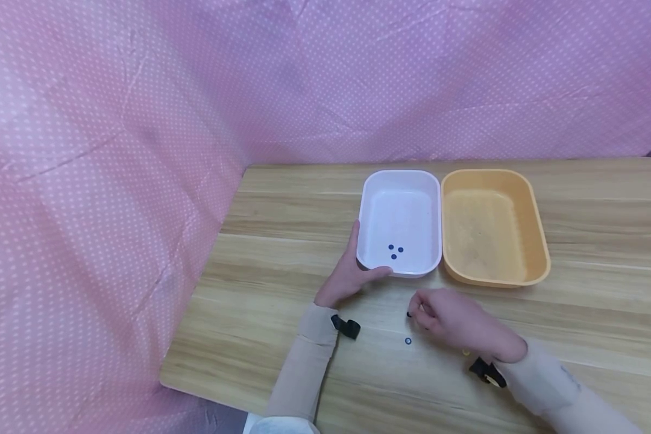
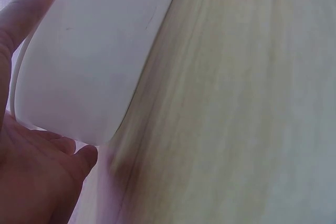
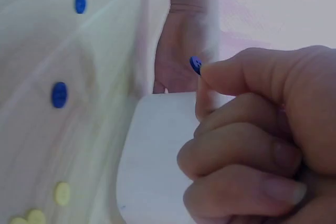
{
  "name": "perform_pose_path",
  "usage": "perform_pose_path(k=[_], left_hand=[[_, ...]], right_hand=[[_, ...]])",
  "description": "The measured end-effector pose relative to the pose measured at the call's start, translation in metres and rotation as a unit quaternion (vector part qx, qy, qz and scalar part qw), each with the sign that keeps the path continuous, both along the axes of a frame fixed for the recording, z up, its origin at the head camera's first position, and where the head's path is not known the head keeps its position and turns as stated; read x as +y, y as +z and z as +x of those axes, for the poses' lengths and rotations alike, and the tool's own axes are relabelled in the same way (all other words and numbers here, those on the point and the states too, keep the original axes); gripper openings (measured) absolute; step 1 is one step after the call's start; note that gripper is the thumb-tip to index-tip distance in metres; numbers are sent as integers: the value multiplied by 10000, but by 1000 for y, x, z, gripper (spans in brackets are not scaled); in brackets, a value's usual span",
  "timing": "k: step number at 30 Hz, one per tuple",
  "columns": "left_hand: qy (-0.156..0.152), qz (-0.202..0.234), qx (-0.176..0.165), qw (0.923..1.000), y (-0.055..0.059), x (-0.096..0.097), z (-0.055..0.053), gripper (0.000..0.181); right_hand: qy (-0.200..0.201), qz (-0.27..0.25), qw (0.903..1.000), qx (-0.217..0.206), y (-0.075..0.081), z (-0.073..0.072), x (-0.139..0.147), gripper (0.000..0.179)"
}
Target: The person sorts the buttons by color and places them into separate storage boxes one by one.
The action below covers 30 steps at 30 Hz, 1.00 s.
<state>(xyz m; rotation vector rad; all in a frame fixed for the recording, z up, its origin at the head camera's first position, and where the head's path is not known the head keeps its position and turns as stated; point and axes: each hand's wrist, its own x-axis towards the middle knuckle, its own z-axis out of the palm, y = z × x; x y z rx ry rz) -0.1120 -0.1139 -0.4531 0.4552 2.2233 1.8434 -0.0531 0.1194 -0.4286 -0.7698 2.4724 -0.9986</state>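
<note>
Between thumb and forefinger, my right hand (image 1: 456, 319) pinches a small blue button (image 3: 195, 64), its other fingers curled into the palm. That hand is over the table, in front of the tubs. My left hand (image 1: 349, 277) grips the near left corner of a white plastic tub (image 1: 360, 232), thumb along the front rim and fingers along the left side. Inside the tub, towards its near end, lie three dark blue buttons (image 1: 393, 257). A loose blue button (image 1: 408, 341) lies on the table just below my right hand; the right wrist view shows another blue button (image 3: 80, 2).
An orange tub (image 1: 542, 259) stands right beside the white one, on its right. Several yellow buttons (image 3: 62, 193) lie on the wooden table (image 1: 260, 253), mostly hidden under my right forearm in the head view. Pink dotted cloth (image 1: 314, 78) hangs behind and at the left.
</note>
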Motion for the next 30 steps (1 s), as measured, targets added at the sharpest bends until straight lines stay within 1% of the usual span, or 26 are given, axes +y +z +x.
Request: perform_pose_path(k=[2,5,8,12,14,20,23,26,30], left_hand=[[13,-14,33,10000,0,0,0,116],[-19,4,54,10000,0,0,-1,116],[-45,4,70,10000,0,1,-1,115],[-71,-16,29,10000,1,0,-1,115],[-61,-48,28,10000,2,0,0,116],[-40,-150,43,9999,2,-1,-1,116],[-28,-171,32,9998,3,-1,-1,116],[-8,-156,-1,9999,3,-1,-1,116],[8,-127,-50,9999,4,1,1,115]], right_hand=[[-20,-154,9993,-339,4,-4,1,8],[-56,-360,9985,-414,8,-11,4,7],[-178,-429,9977,-491,14,-17,7,7],[-419,-399,9930,-1029,19,-26,11,13],[-500,-468,9907,-1176,20,-31,13,18],[-733,-734,9867,-1253,28,-45,16,28],[-967,-817,9838,-1272,34,-52,15,34],[-1209,-874,9813,-1218,38,-56,12,38],[-1389,-956,9787,-1171,41,-61,8,40]])
